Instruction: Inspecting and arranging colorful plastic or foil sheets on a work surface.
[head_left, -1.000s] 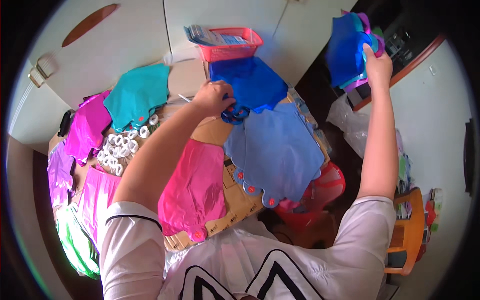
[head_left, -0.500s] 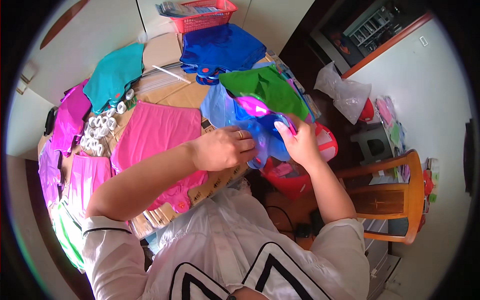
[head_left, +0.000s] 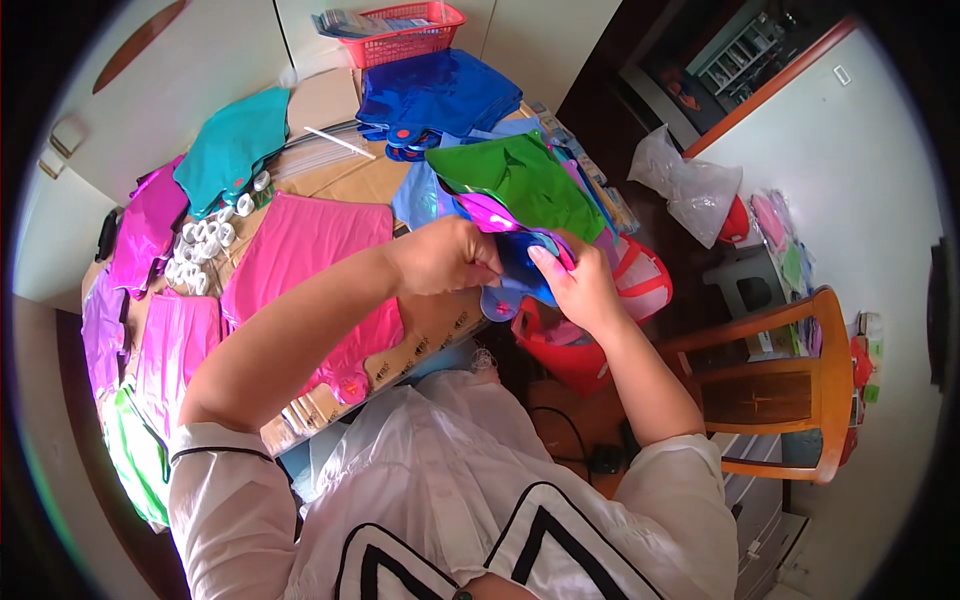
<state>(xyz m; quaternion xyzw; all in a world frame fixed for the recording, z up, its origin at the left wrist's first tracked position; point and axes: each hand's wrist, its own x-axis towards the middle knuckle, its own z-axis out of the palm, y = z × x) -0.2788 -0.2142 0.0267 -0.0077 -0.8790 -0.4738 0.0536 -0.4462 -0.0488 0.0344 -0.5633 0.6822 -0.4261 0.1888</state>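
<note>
My right hand [head_left: 583, 285] grips a shiny blue flat plastic piece [head_left: 523, 262], thumb on top, fingers behind it. A magenta layer [head_left: 487, 212] shows along its upper edge. My left hand [head_left: 445, 258] is closed at the piece's left edge, fingers curled; its fingertips are partly hidden, but they seem to pinch that edge. A rounded blue tab hangs below, between the hands. Just beyond lies a stack of green plastic pieces [head_left: 520, 175] over light blue ones [head_left: 415, 192]. A large pink plastic piece [head_left: 310, 255] lies beneath my left forearm.
Dark blue [head_left: 440, 90], teal [head_left: 235, 145] and purple pieces [head_left: 145, 235] lie on the cardboard-covered table, with small white ring-like parts [head_left: 200, 248] and a white stick [head_left: 340, 142]. A red basket [head_left: 405, 42] stands behind. Right are a red bag [head_left: 565, 350] and wooden chair [head_left: 825, 390].
My left hand has moved slightly up, its fingers now curled at the blue piece's edge. My right hand has shifted a little left and down with the piece.
</note>
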